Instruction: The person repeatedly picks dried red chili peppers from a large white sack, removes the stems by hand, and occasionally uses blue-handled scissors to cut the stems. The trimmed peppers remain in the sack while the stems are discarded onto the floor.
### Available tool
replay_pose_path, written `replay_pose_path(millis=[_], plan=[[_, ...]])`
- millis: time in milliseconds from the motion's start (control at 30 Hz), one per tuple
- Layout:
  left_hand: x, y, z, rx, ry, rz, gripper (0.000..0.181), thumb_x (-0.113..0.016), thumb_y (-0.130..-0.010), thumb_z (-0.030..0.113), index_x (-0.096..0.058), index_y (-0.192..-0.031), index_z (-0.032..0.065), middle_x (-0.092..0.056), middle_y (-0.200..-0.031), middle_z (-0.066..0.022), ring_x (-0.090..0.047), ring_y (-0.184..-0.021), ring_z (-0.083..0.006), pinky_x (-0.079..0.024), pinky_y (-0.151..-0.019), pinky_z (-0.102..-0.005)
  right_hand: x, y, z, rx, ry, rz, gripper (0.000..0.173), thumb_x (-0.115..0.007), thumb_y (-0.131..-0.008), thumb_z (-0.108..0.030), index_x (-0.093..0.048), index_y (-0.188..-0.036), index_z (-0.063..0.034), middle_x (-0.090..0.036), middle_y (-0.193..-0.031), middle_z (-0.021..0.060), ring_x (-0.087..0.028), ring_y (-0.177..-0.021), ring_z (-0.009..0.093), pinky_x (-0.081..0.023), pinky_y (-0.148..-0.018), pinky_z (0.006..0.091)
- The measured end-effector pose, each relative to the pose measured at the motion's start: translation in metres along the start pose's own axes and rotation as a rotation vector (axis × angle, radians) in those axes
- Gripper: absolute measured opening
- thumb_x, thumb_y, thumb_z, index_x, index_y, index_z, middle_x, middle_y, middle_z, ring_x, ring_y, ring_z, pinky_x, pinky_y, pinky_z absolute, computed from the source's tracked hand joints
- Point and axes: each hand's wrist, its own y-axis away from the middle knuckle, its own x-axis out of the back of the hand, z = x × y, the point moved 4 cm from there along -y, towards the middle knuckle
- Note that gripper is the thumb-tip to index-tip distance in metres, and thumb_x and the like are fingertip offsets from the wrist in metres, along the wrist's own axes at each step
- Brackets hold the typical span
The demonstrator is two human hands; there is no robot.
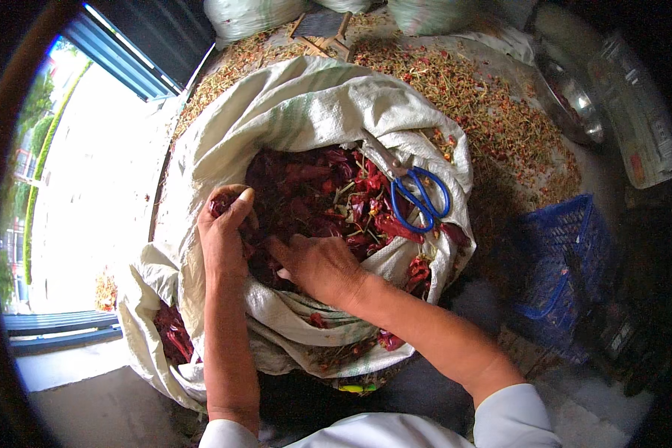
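Note:
A large white woven sack (313, 112) with a rolled-down rim stands before me, filled with dried red chili peppers (313, 173). At its left rim my left hand (227, 221) is curled around dark red dried chilies (219, 205), the thumb on top. My right hand (313, 263) reaches down among the peppers beside it. Its fingertips are partly hidden, so I cannot tell whether it grips one. Scissors with blue handles (420, 199) lie on the sack's right rim, blades pointing to the upper left. Bits of stem (344, 196) are scattered over the peppers.
A smaller white sack (151, 280) of red chilies stands at the lower left. Chili stems (459, 84) litter the floor behind. A small folding stool (319, 28) and full sacks (252, 17) stand farther back. At right are a metal basin (571, 101) and a blue plastic crate (560, 269).

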Motion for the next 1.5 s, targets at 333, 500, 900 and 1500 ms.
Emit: replay_pose_path(millis=[333,500,900,1500], plan=[[-0.012,0.004,0.002,-0.036,-0.067,-0.078,0.011,-0.07,-0.086,0.011,-0.066,-0.091,0.0021,-0.059,-0.077,0.0032,-0.05,-0.068,-0.0066,-0.042,-0.063,-0.0235,-0.024,-0.015,0.007,-0.179,0.01,-0.3,0.028,-0.058,-0.087,-0.019,-0.063,-0.114,-0.0174,-0.069,-0.105,0.0167,-0.07,-0.087,0.037,-0.056,-0.071,0.0511],[-0.017,0.004,-0.001,-0.032,-0.054,-0.149,0.01,-0.071,-0.087,0.01,-0.066,-0.092,0.0041,-0.055,-0.073,0.0049,-0.048,-0.064,-0.005,-0.039,-0.058,-0.0221,-0.008,-0.012,0.009,-0.153,0.086,-0.253,0.022,-0.058,-0.086,-0.012,-0.063,-0.108,-0.0086,-0.068,-0.095,0.0166,-0.069,-0.08,0.036,-0.055,-0.068,0.0488],[-0.016,0.008,-0.002,-0.012,-0.199,-0.243,0.02,-0.07,-0.087,0.01,-0.068,-0.106,0.0059,-0.06,-0.078,0.0036,-0.05,-0.065,-0.0025,-0.039,-0.057,-0.0191,0.056,0.002,0.051,-0.194,-0.31,0.281,0.019,-0.057,-0.096,-0.021,-0.054,-0.092,-0.0026,-0.064,-0.085,0.0194,-0.064,-0.08,0.041,-0.049,-0.067,0.0492],[-0.054,0.024,-0.024,-0.218,-0.287,-0.425,0.016,-0.07,-0.088,0.003,-0.066,-0.103,0.0012,-0.064,-0.083,0.0022,-0.056,-0.076,-0.0062,-0.046,-0.07,-0.0229,0.086,0.006,0.04,-0.164,-0.286,0.461,0.02,-0.065,-0.092,-0.02,-0.058,-0.093,-0.0009,-0.065,-0.079,0.0156,-0.065,-0.072,0.033,-0.051,-0.065,0.0401]])
